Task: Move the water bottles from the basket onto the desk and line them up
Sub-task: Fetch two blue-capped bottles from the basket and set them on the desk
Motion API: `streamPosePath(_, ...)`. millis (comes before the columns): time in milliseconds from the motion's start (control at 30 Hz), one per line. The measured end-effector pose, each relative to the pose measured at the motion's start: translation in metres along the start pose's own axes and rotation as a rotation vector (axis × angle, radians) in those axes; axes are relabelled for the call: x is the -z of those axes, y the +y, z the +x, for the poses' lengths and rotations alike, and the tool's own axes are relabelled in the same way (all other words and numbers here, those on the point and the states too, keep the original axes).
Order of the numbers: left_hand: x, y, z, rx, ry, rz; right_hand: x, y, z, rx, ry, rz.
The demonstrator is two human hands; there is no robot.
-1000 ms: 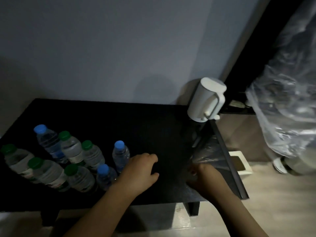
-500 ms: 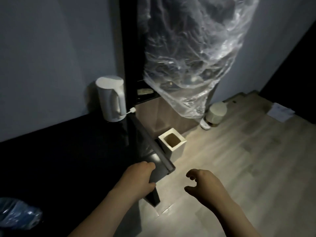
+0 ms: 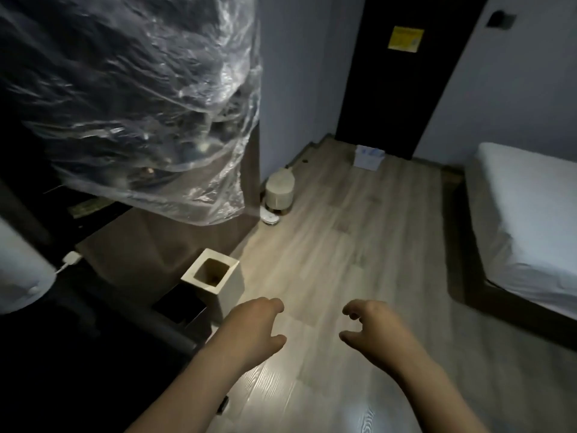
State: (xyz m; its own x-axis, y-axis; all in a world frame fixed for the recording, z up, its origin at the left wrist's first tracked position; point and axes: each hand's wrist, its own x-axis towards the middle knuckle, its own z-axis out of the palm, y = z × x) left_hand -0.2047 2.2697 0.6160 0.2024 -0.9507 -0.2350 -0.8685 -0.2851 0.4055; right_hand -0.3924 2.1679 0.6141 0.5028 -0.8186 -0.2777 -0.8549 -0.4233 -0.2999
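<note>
No water bottle and no basket shows in the head view. Only the right end of the black desk [image 3: 93, 354] is in the picture, at the lower left. My left hand [image 3: 253, 329] hangs over the wooden floor just past the desk's corner, fingers loosely curled and holding nothing. My right hand [image 3: 374, 329] floats beside it to the right, also loosely curled and empty. Both hands are off the desk.
A white kettle [image 3: 22, 276] stands on the desk at the left edge. A square white bin [image 3: 215, 279] sits on the floor by the desk corner. Clear plastic wrap [image 3: 140, 104] hangs overhead at left. A round bin [image 3: 280, 190], a dark door [image 3: 402, 73] and a bed [image 3: 530, 220] lie beyond.
The view has swung right, away from the desk and its bottles, toward the floor, door and bed. Both hands left the desk edge and now hang over the floor.
</note>
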Motion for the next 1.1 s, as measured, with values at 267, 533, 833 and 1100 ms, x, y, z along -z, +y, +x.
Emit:
streamPosePath(267, 0.014, 0.035, 0.107, -0.205, -0.024, 0.04, 0.034, 0.042, 0.049, -0.157, 0.083, 0.012)
streamPosePath(533, 0.061, 0.036, 0.224, -0.322, -0.036, 0.075, 0.081, 0.044, 0.128, -0.277, 0.145, 0.079)
streamPosePath(833, 0.082, 0.048, 0.334, -0.389, -0.083, 0.096, 0.121, 0.06, 0.219, -0.322, 0.182, 0.106)
streamPosePath(1100, 0.086, 0.076, 0.446, -0.389, -0.087, 0.135, 0.156, 0.113, 0.315, -0.331, 0.188, 0.109)
